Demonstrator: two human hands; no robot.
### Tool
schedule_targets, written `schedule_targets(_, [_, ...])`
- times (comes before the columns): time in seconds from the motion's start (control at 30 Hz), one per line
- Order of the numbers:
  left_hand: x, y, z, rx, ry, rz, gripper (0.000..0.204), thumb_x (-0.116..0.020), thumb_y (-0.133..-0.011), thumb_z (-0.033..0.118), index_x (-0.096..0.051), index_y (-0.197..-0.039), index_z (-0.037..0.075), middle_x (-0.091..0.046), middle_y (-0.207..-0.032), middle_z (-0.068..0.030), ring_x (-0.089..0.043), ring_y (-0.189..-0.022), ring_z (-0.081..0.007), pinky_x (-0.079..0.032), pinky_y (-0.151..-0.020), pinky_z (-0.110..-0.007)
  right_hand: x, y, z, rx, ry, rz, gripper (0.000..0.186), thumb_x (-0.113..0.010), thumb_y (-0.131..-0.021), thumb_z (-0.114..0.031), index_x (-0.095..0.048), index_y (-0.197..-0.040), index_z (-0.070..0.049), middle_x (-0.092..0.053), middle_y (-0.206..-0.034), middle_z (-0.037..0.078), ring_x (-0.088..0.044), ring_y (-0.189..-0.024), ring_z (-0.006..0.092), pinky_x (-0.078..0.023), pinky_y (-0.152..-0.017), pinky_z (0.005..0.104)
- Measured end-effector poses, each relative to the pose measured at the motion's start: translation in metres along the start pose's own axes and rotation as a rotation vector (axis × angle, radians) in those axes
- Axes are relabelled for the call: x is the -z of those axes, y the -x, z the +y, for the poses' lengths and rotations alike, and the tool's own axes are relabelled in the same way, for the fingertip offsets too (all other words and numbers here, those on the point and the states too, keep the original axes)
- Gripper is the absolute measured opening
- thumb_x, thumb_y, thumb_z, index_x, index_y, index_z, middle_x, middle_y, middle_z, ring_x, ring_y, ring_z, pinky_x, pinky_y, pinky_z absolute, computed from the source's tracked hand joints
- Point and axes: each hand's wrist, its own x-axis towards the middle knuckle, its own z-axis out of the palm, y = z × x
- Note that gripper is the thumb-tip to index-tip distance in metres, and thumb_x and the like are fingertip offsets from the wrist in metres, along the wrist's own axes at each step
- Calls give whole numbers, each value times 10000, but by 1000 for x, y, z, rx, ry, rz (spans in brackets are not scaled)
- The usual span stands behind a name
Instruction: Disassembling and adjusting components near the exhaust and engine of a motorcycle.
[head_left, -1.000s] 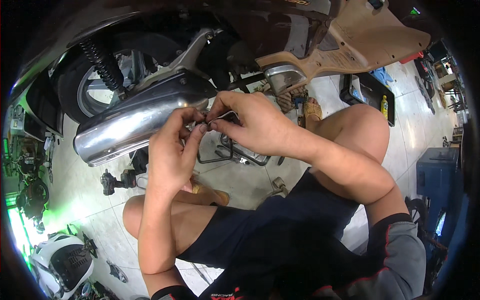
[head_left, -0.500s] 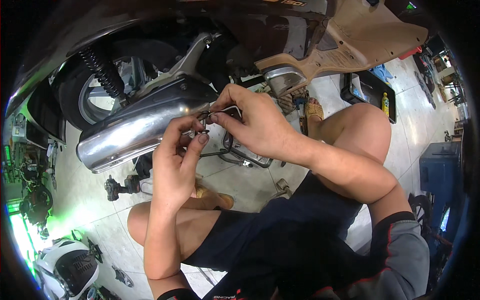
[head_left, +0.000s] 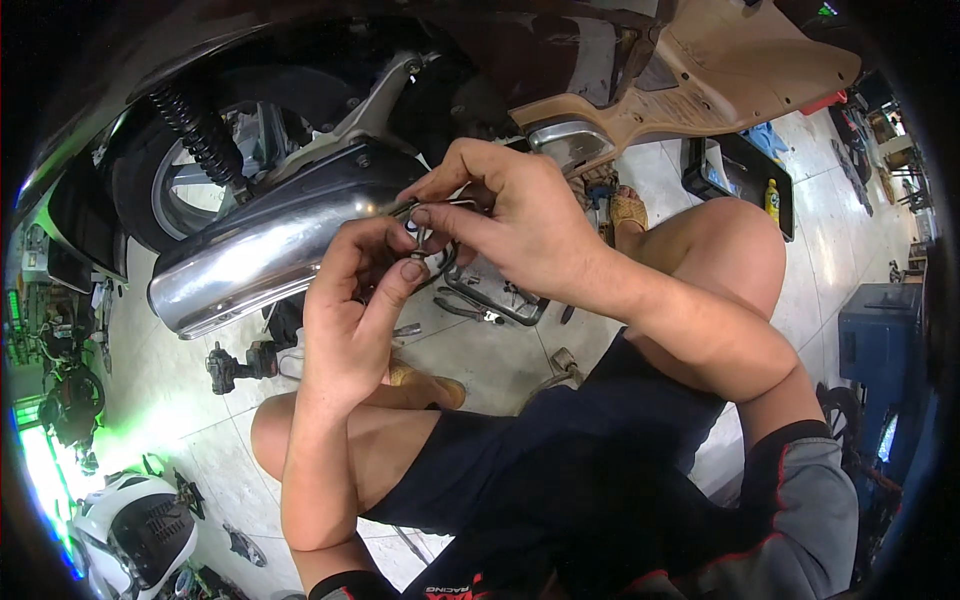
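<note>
In front of the scooter's silver exhaust muffler (head_left: pixel 250 255) both hands meet over a small dark, bent wire-like part (head_left: pixel 423 241). My left hand (head_left: pixel 350 290) pinches its lower end between thumb and curled fingers. At its upper end, the thumb and fingers of my right hand (head_left: pixel 525 215) close on it from the right. A pale metal bit shows between the two thumbs. The fingers cover much of the part, so its exact kind cannot be made out.
The scooter's rear wheel (head_left: pixel 185 185) and tan floorboard (head_left: pixel 700 95) lie beyond my hands. On the tiled floor are a cordless power tool (head_left: pixel 240 366), pliers (head_left: pixel 468 308) and a black tray (head_left: pixel 705 180) with a yellow bottle (head_left: pixel 771 201). A blue cabinet (head_left: pixel 880 340) stands at right.
The dark part has turned between my fingers; its long end, earlier pointing right below my hands, no longer shows there. Both hands stay close together in nearly the same place.
</note>
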Motion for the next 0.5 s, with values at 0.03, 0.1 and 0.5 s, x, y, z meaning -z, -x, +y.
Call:
schedule_targets(0.03, [-1, -1, 0, -10, 22, 6, 233, -615, -1003, -19, -552, -1226, 3, -613, -1068, -30, -594, -926, -83, -496, -852, -233, 0, 0, 1, -25, -53, -22, 123, -666, -969, -24, -661, -1077, 36, -748, -1068, 104, -701, -915, 113, -575, -728, 258])
schedule_targets(0.1, [-2, -2, 0, -31, 66, 18, 223, -599, -1011, -22, -542, -1225, -3, -608, -1073, -37, -592, -917, -86, -497, -840, -235, 0, 0, 3, -49, -104, -42, 125, -655, -978, -18, -658, -1089, 40, -747, -1080, 107, -699, -924, 111, -583, -735, 251])
schedule_targets(0.5, [-3, -7, 6, -21, 84, 34, 207, -562, -1027, -15, -495, -1223, -11, -587, -1014, -53, -559, -834, -89, -476, -770, -232, -5, 0, 1, -22, -306, -21, 229, -610, -949, 50, -606, -1177, 71, -644, -1202, 121, -663, -1057, 141, -575, -902, 278])
